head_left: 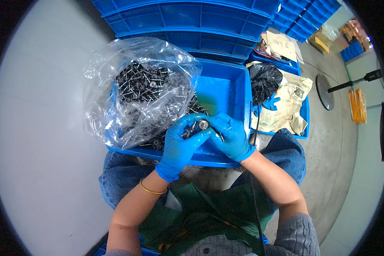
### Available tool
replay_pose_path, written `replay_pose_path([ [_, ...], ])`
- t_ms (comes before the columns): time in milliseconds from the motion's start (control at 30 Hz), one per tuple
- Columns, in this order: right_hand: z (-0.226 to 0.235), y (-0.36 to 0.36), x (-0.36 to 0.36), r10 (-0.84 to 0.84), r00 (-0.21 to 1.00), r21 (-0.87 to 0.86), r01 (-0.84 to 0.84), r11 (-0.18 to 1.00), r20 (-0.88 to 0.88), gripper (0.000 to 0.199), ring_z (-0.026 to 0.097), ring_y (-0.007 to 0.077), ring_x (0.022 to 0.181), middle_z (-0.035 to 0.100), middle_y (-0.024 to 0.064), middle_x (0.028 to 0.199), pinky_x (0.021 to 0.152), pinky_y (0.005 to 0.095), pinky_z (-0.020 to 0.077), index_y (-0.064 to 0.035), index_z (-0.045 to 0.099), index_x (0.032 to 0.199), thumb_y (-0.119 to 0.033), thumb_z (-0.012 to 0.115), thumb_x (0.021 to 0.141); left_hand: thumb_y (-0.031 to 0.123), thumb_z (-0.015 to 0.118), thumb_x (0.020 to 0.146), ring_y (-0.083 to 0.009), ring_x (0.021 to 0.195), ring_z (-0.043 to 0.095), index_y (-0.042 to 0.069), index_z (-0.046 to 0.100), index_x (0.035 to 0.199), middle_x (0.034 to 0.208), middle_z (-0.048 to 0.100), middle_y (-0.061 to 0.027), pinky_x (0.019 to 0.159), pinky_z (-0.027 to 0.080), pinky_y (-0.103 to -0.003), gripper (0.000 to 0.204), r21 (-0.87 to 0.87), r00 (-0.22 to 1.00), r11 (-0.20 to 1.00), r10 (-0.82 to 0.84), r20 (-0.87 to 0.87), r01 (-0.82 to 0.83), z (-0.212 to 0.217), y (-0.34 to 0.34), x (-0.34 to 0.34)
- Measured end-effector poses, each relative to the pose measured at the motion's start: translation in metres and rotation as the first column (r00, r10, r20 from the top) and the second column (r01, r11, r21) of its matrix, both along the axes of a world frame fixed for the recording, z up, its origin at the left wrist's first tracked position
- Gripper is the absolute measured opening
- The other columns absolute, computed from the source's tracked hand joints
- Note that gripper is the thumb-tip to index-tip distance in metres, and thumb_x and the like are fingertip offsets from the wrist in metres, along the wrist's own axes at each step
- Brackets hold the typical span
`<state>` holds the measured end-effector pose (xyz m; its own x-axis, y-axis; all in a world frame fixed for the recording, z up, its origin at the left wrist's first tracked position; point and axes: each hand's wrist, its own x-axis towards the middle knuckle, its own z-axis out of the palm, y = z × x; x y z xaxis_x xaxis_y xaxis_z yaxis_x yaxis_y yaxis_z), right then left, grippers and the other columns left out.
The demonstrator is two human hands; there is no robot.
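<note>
Both of my hands wear blue gloves and meet above the near part of a blue bin (pixel 248 96). Between their fingertips is a small metal part (pixel 203 124) with a round, silvery face. My left hand (pixel 178 146) is closed, with more dark metal pieces (pixel 187 133) showing between thumb and fingers. My right hand (pixel 232 137) pinches the round part from the other side, and a thin dark shank pokes out below its fingers. A clear plastic bag (pixel 100 102) in the bin's left side holds a heap of similar black, thin-shanked parts (pixel 141 83).
Stacked blue crates (pixel 179 17) rise behind the bin. To the right, another blue bin (pixel 305 117) holds brown paper (pixel 292 96) and a black plastic bag (pixel 265 81). A stand with a round base (pixel 324 91) is on the floor farther right. A dark cable hangs beside my right arm.
</note>
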<state>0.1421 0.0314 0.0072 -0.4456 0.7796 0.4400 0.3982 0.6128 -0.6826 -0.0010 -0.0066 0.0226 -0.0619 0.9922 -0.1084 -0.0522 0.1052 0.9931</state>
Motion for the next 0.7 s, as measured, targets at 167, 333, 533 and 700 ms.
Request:
replay_pose_path([
  [167,-0.002,0.002,0.003,-0.011,0.998,-0.001,0.011,1.0,0.057,0.023,0.053,0.0229,0.054,0.051,0.0065,0.069,0.047,0.0314,0.0427,-0.0105,0.057,0.093,-0.015,0.06,0.071,0.003,0.059,0.073,-0.0064,0.076,0.051,0.004,0.057,0.096,0.086,0.058,-0.0019,0.066,0.044,-0.019,0.023,-0.047,1.0,0.999,-0.019,0.0,0.019,0.005,0.003,0.0],
  [333,0.001,0.003,0.003,0.027,0.996,-0.044,-0.031,0.999,-0.081,0.018,0.05,0.0184,0.053,0.053,0.0091,0.069,0.047,0.0263,0.0394,-0.0037,0.058,0.086,-0.003,0.059,0.068,0.004,0.056,0.076,-0.0047,0.072,0.049,0.005,0.056,0.101,0.084,0.057,-0.0015,0.063,0.042,-0.018,0.026,-0.115,0.995,0.991,-0.066,0.07,0.074,0.009,0.004,-0.006],
  [533,-0.003,0.005,0.006,0.037,0.988,-0.037,-0.043,0.998,-0.15,0.02,0.055,0.0235,0.062,0.054,0.0089,0.074,0.052,0.0302,0.0439,-0.0081,0.058,0.091,-0.009,0.059,0.071,0.01,0.047,0.082,-0.0014,0.059,0.042,0.007,0.054,0.107,0.072,0.053,0.001,0.049,0.033,-0.015,0.026,-0.154,0.968,0.975,-0.127,0.218,0.163,0.011,0.002,-0.015],
  [700,-0.004,0.006,0.007,0.033,0.988,-0.034,-0.039,0.999,-0.151,0.02,0.055,0.0233,0.062,0.055,0.009,0.075,0.052,0.0297,0.044,-0.0077,0.058,0.09,-0.009,0.06,0.07,0.014,0.044,0.084,-0.0003,0.057,0.041,0.007,0.051,0.11,0.072,0.052,0.0013,0.046,0.029,-0.014,0.028,-0.165,0.973,0.979,-0.086,0.212,0.123,0.016,0.002,-0.011],
])
